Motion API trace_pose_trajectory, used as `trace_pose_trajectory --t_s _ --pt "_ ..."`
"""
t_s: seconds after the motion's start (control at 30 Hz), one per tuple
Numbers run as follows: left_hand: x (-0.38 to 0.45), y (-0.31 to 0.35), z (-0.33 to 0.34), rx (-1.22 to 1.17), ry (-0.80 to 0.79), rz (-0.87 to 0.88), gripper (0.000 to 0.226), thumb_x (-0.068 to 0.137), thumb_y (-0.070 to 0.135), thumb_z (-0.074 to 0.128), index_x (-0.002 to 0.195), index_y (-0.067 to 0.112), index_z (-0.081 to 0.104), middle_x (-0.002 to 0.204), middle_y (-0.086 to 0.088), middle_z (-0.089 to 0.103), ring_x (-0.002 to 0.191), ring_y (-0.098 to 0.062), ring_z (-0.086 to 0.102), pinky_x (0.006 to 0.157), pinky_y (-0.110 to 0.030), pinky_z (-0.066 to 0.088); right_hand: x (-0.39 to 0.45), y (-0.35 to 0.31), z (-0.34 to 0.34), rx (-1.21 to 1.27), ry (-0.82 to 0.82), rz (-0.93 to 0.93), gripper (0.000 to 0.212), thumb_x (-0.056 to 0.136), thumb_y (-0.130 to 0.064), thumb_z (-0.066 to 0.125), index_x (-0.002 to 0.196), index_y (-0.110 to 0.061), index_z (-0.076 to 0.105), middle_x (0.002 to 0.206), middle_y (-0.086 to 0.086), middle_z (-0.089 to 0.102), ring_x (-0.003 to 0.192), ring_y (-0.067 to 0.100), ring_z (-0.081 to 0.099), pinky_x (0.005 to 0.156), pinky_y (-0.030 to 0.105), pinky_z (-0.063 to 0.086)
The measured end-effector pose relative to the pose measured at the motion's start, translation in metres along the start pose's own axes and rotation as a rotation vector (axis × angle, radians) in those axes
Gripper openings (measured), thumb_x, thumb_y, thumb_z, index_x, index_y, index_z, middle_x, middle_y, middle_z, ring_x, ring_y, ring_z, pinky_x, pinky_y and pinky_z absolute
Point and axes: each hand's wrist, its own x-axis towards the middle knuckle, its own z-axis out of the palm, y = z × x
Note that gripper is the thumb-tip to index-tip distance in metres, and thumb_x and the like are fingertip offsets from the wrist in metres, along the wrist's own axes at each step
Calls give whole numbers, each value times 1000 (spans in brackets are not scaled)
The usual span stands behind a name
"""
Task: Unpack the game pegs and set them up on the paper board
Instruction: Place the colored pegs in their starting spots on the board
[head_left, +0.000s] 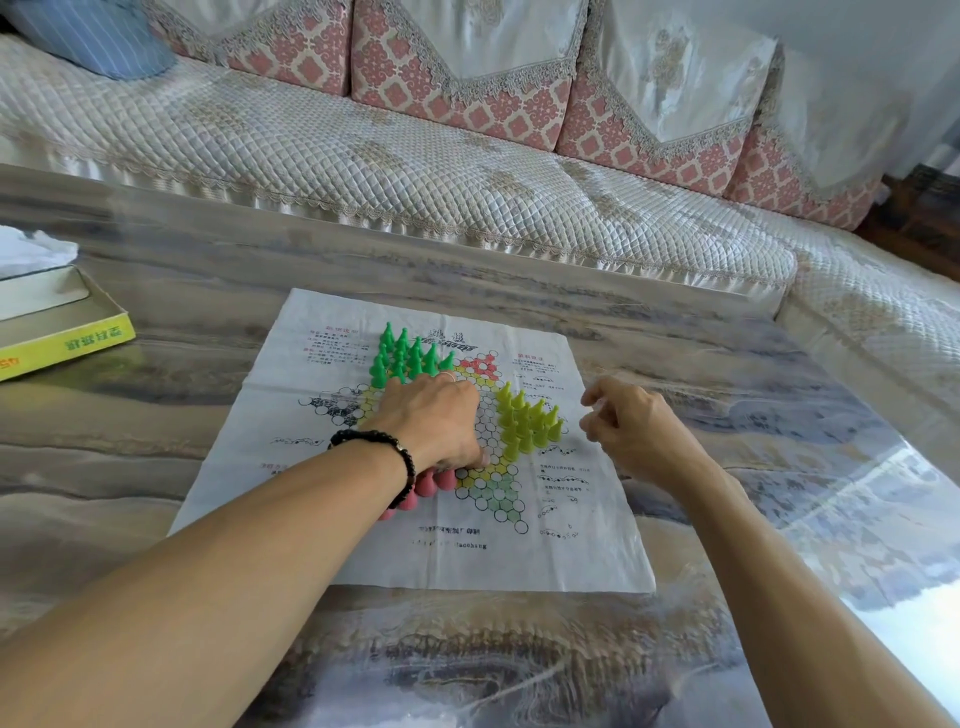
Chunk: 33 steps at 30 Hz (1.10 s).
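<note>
The paper board (332, 525) lies flat on the marble table. A cluster of dark green pegs (408, 358) stands at its upper left, and a cluster of yellow-green pegs (527, 423) stands right of centre. Several pink pegs (434, 480) show under my left wrist. My left hand (431, 421) lies palm down over the board's middle with its fingers bent under and hidden, the thumb beside the pink pegs. My right hand (631, 428) hovers over the paper's right edge with curled fingers pinching what looks like a thin, clear piece of plastic, barely visible.
A yellow game box (67, 338) with a white insert sits at the table's left edge. A quilted sofa (415, 171) runs behind the table's far edge (467, 260). The table top (779, 415) is glossy and reflective.
</note>
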Motion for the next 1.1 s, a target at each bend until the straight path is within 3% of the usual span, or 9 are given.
trace_pose_trajectory --t_s 0.13,0.27,0.33,0.47,0.57,0.77,0.9,0.97,1.1 --pt "-1 1 -1 -10 1 2 58 75 60 72 113 21 50 112 1 57 100 -22 58 88 -44 45 5 -3 2 -52 -24 2 15 85 -19 64 99 -18 57 76 -9 60 81 16 57 75 36 51" --pt "-1 1 -1 1 -2 -17 49 75 61 71 96 20 53 104 2 61 90 -19 54 88 -42 47 9 -6 4 -91 -54 -5 17 86 -11 58 99 -18 66 83 -6 61 82 14 58 71 29 48" --pt "-1 0 -1 9 2 -15 48 75 61 71 93 20 54 107 0 59 93 -20 53 88 -42 47 10 -6 6 -91 -65 -20 19 87 -11 58 101 -16 69 90 -3 64 85 13 60 73 27 50" --pt "1 -2 1 19 -3 12 61 74 62 71 115 18 60 125 -2 51 115 -22 48 93 -44 46 11 -4 9 -73 -68 -25 19 86 -12 60 102 -17 70 88 -6 63 81 9 58 70 22 46" --pt "1 -2 0 25 0 26 65 76 61 70 123 18 58 131 -2 48 121 -22 44 95 -43 45 12 -3 9 -60 -74 -24 21 87 -14 60 105 -19 70 81 -11 60 75 5 57 64 19 43" --pt "-2 -1 -1 9 17 24 52 78 59 70 107 18 57 117 0 55 95 -18 49 86 -39 46 13 -4 9 -59 -86 -28 21 90 -17 60 109 -19 67 76 -14 58 70 5 57 57 17 39" --pt "-2 -3 -2 -30 11 36 49 83 58 65 109 17 57 115 0 58 94 -19 55 78 -35 45 9 -5 6 -46 -108 -2 32 90 -18 60 122 -16 59 87 -9 62 85 12 61 71 24 45" --pt "-2 -5 -3 -55 12 38 49 88 55 61 118 16 57 122 -1 57 103 -20 58 85 -37 48 5 -6 1 -58 -77 -10 38 91 -22 58 128 -17 54 97 -6 62 96 16 60 78 27 45" --pt "-9 -11 -10 -62 105 73 49 91 56 53 118 15 57 121 -2 56 104 -22 58 85 -37 48 -2 -20 -10 -58 46 -73 43 90 -33 59 129 -17 53 112 -1 58 96 15 57 86 32 47"
